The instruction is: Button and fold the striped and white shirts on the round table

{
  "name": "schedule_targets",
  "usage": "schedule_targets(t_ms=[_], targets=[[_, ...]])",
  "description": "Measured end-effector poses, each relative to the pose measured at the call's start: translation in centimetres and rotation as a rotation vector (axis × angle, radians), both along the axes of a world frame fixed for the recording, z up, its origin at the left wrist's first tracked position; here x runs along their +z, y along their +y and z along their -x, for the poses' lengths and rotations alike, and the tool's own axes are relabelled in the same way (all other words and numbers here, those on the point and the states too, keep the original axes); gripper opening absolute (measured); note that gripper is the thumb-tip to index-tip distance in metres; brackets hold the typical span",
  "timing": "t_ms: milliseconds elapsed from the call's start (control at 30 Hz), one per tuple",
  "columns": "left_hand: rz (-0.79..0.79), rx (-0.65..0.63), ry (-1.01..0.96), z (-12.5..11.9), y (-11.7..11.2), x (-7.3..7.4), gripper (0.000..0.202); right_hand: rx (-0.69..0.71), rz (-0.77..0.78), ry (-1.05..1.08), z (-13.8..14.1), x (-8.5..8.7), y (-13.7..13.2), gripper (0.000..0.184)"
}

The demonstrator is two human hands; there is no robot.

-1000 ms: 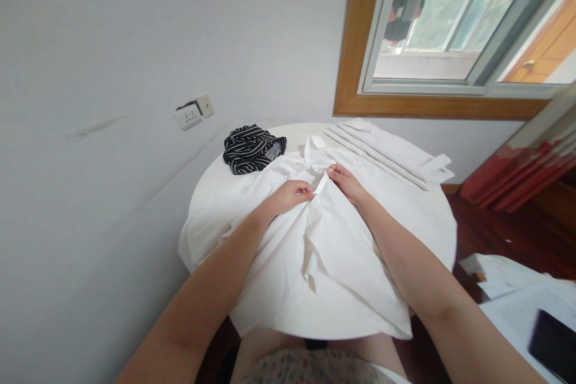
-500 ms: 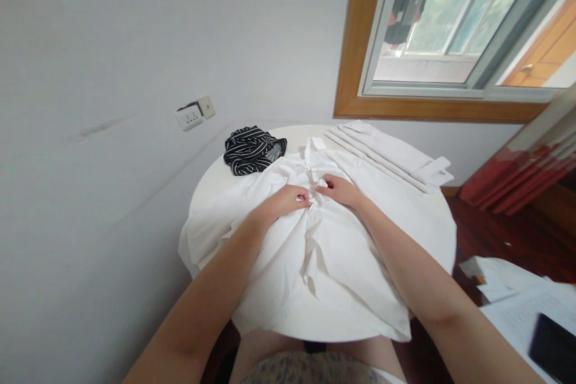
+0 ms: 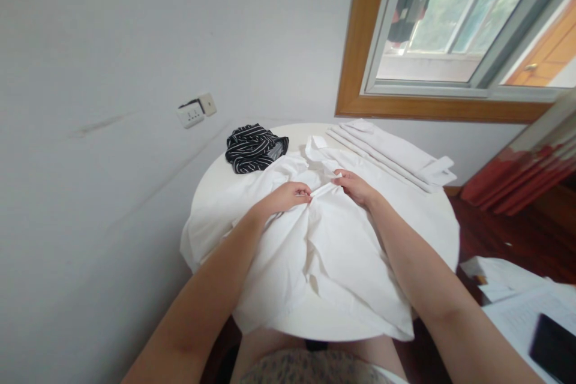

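Note:
A white shirt lies spread over a round white table, its collar toward the far side and its lower hem near my lap. At the middle of the front, my left hand pinches the shirt's front edge. My right hand grips the other front edge a little to the right and slightly farther away. A taut strip of cloth stretches between the two hands. The fingertips are partly hidden in the folds, and I cannot make out any buttons.
A crumpled black garment with white stripes sits at the table's far left. Folded white clothes lie at the far right. The wall borders the left side. Papers and a dark flat device are at lower right.
My right hand has moved right, away from the left hand, pulling the shirt's front edge with it. The neck opening is wider. My left hand has stayed nearly in place.

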State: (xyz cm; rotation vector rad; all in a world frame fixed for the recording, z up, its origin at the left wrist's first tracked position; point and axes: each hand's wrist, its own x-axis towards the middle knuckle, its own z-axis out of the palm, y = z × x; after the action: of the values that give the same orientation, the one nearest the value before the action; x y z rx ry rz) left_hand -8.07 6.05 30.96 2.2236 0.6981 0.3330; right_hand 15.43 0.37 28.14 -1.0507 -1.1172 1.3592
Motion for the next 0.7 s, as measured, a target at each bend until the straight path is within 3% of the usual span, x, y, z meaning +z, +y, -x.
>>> schedule_targets(t_ms=[367,700], targets=[[-0.018,0.061,-0.061,-0.28,-0.14,-0.24,0.027,-0.012,0.020,0.029,-0.11,0.22,-0.03,0.035],[-0.249,0.042,-0.085,-0.86,-0.95,-0.51,0.018,0.040,-0.008,-0.048,0.07,0.22,-0.03,0.033]])
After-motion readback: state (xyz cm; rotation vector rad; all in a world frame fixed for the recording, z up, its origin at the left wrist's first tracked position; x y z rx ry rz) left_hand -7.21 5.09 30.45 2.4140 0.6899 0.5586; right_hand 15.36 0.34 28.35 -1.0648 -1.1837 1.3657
